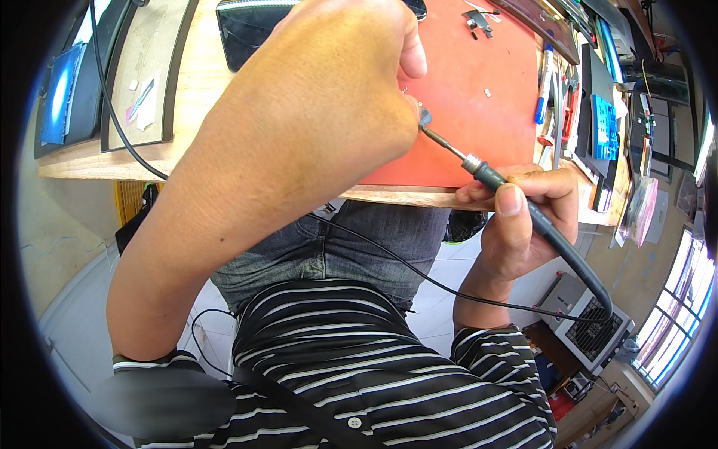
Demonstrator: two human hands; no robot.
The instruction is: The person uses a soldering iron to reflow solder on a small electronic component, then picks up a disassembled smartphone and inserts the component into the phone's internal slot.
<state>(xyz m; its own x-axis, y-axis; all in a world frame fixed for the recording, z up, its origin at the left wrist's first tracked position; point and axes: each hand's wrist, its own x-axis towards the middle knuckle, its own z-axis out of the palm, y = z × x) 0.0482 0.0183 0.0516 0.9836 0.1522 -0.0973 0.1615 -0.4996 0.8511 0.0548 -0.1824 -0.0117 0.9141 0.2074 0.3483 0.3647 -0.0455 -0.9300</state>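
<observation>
My right hand [527, 213] grips a soldering iron [490, 176] by its dark handle, with the metal tip pointing up and left. That tip meets or nearly meets a small dark grey piece [425, 117] beside my left fingers; contact is hard to tell. My left hand [344, 82] is closed over the orange-red mat [479, 82], its back towards me. Whatever its fingers pinch is mostly hidden. Behind my left wrist lies a black phone-like slab [243, 34]. A thin black cable [419, 271] runs from the iron's end across my lap.
Small black parts [479, 24] lie at the mat's far side. To the right are a blue-and-white pen [544, 90], red-handled tools [570, 105] and a blue plastic piece [604, 127]. A dark-edged tray [146, 90] sits left. The wooden table edge [419, 194] is close to my body.
</observation>
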